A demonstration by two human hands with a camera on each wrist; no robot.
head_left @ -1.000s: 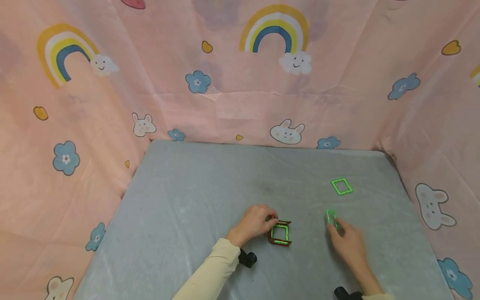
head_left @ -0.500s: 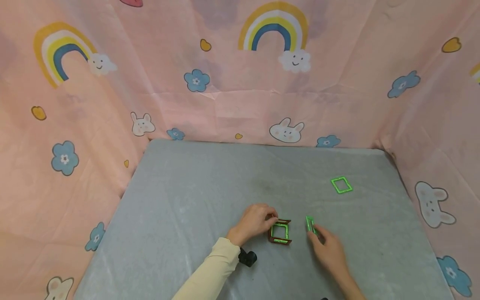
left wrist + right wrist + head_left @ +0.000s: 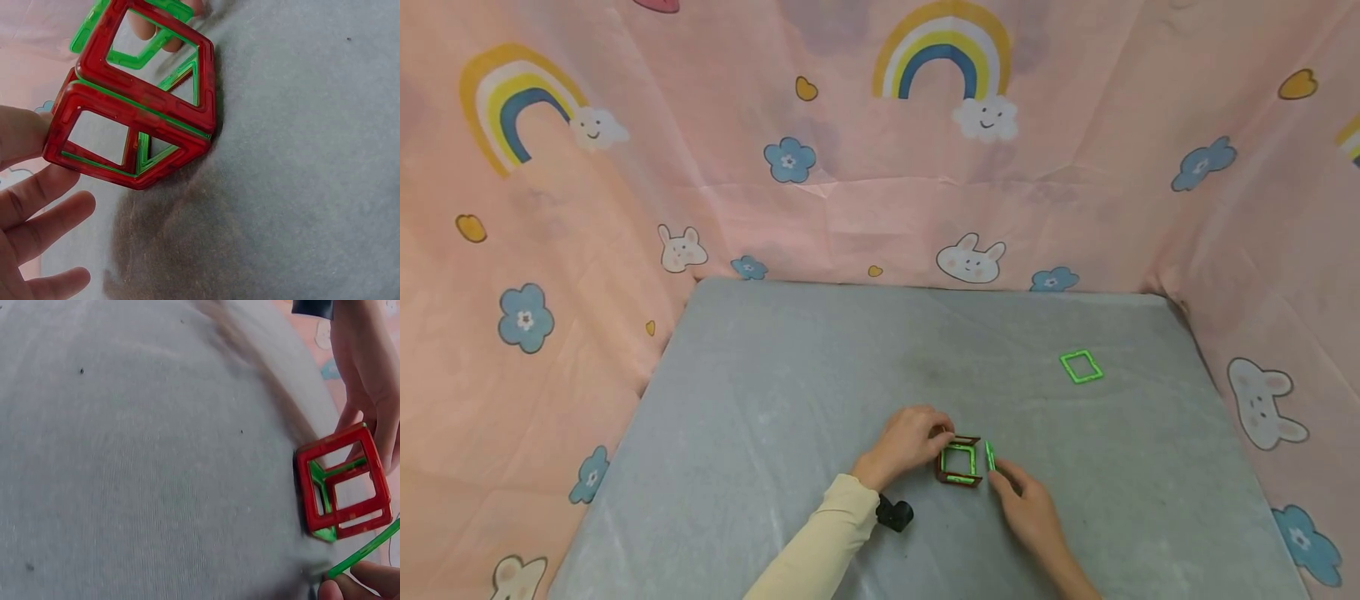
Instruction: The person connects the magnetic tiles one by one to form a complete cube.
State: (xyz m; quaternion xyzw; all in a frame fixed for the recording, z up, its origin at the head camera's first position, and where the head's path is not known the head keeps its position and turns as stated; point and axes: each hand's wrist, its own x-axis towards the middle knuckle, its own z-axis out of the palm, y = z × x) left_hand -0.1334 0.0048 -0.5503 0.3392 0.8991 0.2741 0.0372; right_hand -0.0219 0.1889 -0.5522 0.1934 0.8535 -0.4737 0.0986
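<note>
A partly built box of magnetic tiles (image 3: 958, 480) stands on the grey cloth, with red walls around a green base and its right side unwalled. My left hand (image 3: 906, 442) pinches its far left corner between thumb and index finger, the other fingers spread apart in the left wrist view. Just right of that gap, my right hand (image 3: 1033, 510) pinches a green square magnetic tile (image 3: 989, 456) held upright on edge. In the right wrist view this green tile (image 3: 365, 549) appears close beside the red wall (image 3: 347, 515). The palm of my right hand is hidden there.
Another green square tile (image 3: 1090, 379) lies flat farther back on the right. A black wrist camera (image 3: 895, 514) sits under my left wrist, near the cloth (image 3: 790, 358). Pink printed fabric (image 3: 865, 217) encloses the table's back and sides.
My right hand has carried the green tile leftward, from well right of the box to beside its unwalled side. My left hand and the box have stayed in place.
</note>
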